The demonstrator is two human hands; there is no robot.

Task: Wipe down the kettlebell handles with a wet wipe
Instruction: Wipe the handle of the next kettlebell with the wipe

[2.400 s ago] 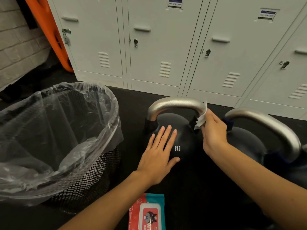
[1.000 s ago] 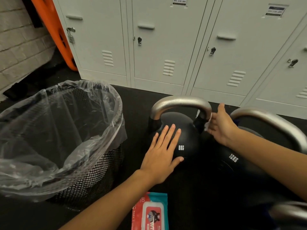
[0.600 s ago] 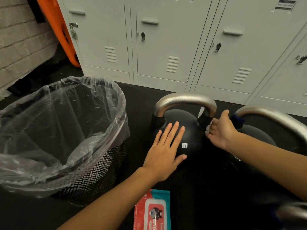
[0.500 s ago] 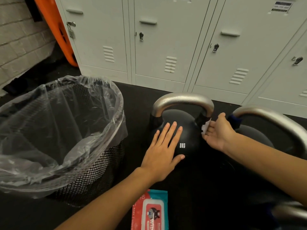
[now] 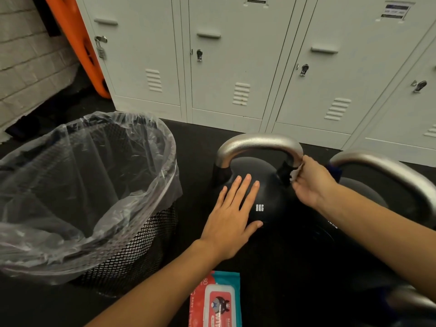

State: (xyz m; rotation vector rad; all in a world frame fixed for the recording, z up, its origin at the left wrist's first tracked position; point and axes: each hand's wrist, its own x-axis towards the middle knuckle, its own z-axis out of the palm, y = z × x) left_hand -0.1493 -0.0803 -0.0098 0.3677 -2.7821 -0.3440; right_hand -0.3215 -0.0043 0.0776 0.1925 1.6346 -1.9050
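We see the 8KG kettlebell (image 5: 266,199) on the floor between the bin (image 5: 89,197) and a second kettlebell (image 5: 387,175). Left hand (image 5: 232,218) flat on its body, fingers straight, slightly spread. Right hand (image 5: 311,182) pinches the wipe (image 5: 295,173) against the handle (image 5: 257,143) at its right base. Wipe pack (image 5: 215,303) nearest us.

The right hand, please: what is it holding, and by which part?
The right hand pinches a bunched wet wipe in its fingertips.
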